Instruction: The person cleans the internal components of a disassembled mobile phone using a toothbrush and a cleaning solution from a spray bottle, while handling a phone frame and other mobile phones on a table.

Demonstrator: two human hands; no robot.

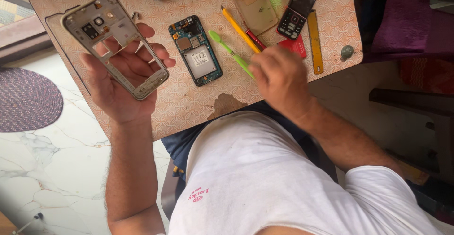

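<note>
My left hand (120, 81) holds a silver phone mid-frame (113, 43) lying across its fingers, raised above the table's left part. A blue phone circuit board (196, 50) with a metal shield lies flat on the patterned table (189, 102), apart from both hands. My right hand (279, 79) is closed on the lower end of a green plastic pry tool (229, 50), whose tip points up-left toward the board. Beside it lie a yellow tool (239, 29) and a red-handled screwdriver (255, 40).
A beige phone back cover (253, 3), a black keypad phone (298, 8), a yellow ruler (315, 41), a red card (295, 46) and a small grey lump (347, 52) sit at the right. Two small screws (135, 15) lie near the frame. A purple mat (26, 100) covers the marble floor.
</note>
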